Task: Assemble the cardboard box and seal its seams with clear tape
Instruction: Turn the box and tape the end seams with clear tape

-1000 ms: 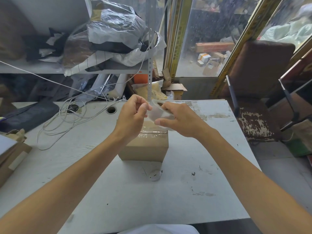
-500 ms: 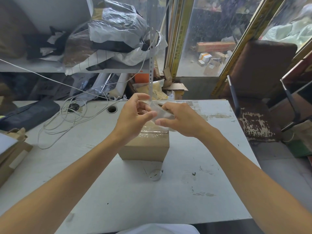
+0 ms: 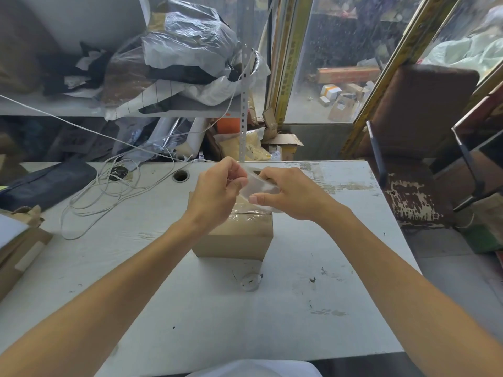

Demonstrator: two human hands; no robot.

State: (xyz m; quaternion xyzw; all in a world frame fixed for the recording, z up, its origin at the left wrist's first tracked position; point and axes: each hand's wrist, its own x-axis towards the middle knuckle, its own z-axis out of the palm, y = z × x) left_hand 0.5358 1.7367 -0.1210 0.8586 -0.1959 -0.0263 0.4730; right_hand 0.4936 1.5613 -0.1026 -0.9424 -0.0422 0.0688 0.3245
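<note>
Head view: right hand [image 3: 292, 194] grips a clear tape roll [image 3: 261, 186]; left hand [image 3: 215, 191] pinches its end above the brown cardboard box [image 3: 236, 235].

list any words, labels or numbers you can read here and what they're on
None can be read.
Cardboard box: plain, no print visible.
Roll of clear tape: no label visible.
Gold door frame strip: has markings, too blurred to read.
Small cartons outside: too small to read.

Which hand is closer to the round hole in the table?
The left hand. It sits just right of the round hole, pinching the tape end, while the right hand grips the tape roll farther right.
</note>
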